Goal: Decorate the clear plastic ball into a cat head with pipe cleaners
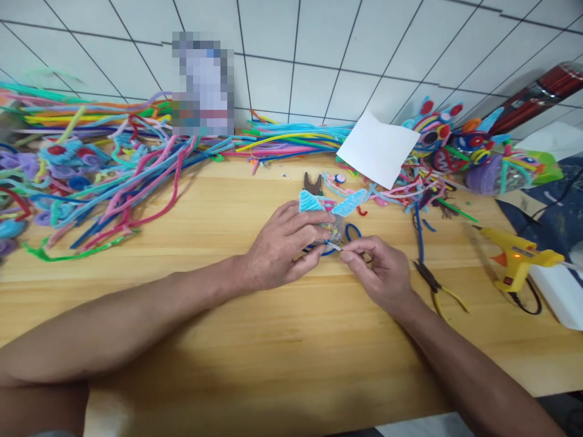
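Observation:
My left hand (289,246) is closed round a clear plastic craft figure (337,228) with colourful bits showing through. Two light-blue pipe-cleaner ears (350,203) stick up from its top, and blue pipe cleaner runs along its lower edge. Between the thumb and fingertips of my right hand (380,267) is a thin whitish strip (335,246); its far tip meets the figure by my left thumb. What the strip is made of I cannot make out. Scissors with blue-lined handles (353,232) lie just behind my right hand, partly hidden. My left fingers cover much of the figure.
Pliers (437,288) and a yellow glue gun (514,255) with a glowing light lie at the right. Pipe cleaners (150,176) heap up at the left and along the wall. White paper (378,149) and finished-looking craft figures (473,145) sit at the back right.

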`<state>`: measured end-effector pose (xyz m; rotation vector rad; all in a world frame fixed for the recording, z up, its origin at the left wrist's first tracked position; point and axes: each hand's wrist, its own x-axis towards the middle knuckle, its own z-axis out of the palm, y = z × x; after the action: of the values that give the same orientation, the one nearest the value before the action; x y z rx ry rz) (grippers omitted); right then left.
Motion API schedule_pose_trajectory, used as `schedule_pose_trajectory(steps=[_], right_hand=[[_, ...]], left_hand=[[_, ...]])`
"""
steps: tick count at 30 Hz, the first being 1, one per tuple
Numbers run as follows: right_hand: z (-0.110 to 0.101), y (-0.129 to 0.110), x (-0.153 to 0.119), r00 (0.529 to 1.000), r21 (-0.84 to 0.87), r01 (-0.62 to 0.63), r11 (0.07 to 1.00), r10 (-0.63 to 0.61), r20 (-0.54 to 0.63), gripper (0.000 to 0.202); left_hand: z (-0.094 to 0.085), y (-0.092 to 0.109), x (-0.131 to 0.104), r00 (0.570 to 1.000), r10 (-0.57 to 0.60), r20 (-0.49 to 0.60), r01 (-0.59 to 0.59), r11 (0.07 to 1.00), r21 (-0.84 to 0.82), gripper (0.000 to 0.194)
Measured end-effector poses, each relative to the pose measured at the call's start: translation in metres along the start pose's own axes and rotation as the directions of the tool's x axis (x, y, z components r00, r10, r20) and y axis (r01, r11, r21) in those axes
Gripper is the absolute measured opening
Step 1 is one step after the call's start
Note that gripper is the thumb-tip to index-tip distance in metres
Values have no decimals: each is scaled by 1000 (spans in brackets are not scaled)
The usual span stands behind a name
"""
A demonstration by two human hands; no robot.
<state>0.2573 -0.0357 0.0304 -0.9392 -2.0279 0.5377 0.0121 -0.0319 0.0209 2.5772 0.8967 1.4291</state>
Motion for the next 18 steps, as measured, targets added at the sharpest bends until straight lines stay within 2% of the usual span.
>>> schedule_pose_trajectory(steps=[18], right_hand=[[1, 0, -1, 1000, -14, -15, 1000, 15, -12, 8]], left_hand=[[-1, 0, 0, 1000, -8, 20, 8, 1000, 5, 19]])
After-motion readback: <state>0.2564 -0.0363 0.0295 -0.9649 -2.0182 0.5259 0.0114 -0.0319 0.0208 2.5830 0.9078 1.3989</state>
